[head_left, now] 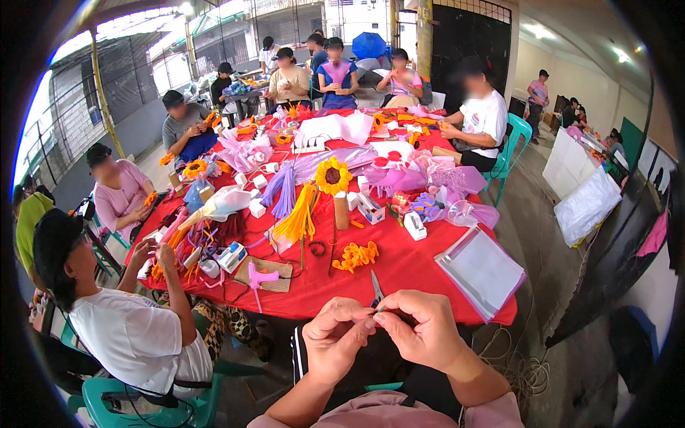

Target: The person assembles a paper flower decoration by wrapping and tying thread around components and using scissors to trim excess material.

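My left hand (338,337) and my right hand (422,329) meet at the fingertips just off the table's near edge. Both are closed in a pinch around a small dark thing that is too tiny to name. Right behind my fingers lies a pair of scissors (377,285), its blades pointing away and its handles hidden. Beyond it on the red cloth (314,258) sits a bunch of curled orange fuzzy stems (356,257). A fuzzy sunflower (333,175) stands on a brown cardboard tube (341,212), near bundles of yellow (297,216) and purple (278,192) stems.
A pink glue gun (260,277) rests on cardboard to the left. A clear plastic folder (481,271) covers the table's right corner. Small white boxes (414,225) and purple wrapping (464,181) crowd the middle. A person in white (132,332) sits close at left; several others sit around.
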The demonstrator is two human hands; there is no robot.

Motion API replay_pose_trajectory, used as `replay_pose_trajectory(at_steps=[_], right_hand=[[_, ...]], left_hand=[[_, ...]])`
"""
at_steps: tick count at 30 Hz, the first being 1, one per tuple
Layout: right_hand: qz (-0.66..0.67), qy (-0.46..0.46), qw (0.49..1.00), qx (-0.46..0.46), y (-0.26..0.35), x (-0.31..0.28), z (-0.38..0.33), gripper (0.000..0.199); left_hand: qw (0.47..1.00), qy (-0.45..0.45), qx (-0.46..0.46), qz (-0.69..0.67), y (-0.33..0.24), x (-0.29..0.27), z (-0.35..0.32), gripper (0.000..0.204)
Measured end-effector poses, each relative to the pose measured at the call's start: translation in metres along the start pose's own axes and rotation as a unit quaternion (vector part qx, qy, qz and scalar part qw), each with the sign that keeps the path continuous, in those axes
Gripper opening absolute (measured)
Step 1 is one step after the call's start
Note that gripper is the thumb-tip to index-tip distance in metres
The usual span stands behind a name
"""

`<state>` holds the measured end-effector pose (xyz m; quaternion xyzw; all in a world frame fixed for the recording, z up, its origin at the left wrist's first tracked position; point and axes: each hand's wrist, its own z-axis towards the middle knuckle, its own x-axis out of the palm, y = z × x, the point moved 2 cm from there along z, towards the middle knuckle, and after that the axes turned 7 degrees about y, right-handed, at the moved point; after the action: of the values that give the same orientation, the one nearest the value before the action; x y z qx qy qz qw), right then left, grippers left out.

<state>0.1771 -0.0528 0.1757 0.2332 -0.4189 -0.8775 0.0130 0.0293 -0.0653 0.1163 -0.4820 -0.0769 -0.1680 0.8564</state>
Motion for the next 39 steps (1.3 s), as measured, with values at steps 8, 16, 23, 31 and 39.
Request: replay_pose_trajectory(at_steps=[8, 16, 23, 31, 39], right_hand=[[-0.036, -0.027, 0.999, 0.007, -0.001, -0.001, -0.006, 0.007], [-0.007, -0.085, 0.996, 0.006, -0.001, 0.001, -0.009, 0.009], [-0.049, -0.102, 0.993, -0.014, 0.004, 0.005, -0.010, 0.010], [-0.071, -0.127, 0.989, -0.038, 0.002, 0.011, -0.008, 0.011], [-0.065, -0.084, 0.990, -0.094, 0.001, -0.002, 0.000, 0.007]], left_hand=[[0.993, -0.027, 0.054, 0.102, -0.004, 0.009, 0.001, 0.014], [0.978, -0.044, 0.100, 0.180, -0.011, 0.019, 0.003, 0.014], [0.940, -0.068, 0.164, 0.291, -0.014, 0.022, 0.002, 0.016], [0.883, -0.075, 0.254, 0.388, -0.008, 0.022, 0.003, 0.020], [0.997, -0.013, 0.057, 0.047, -0.005, 0.015, 0.008, 0.014]])
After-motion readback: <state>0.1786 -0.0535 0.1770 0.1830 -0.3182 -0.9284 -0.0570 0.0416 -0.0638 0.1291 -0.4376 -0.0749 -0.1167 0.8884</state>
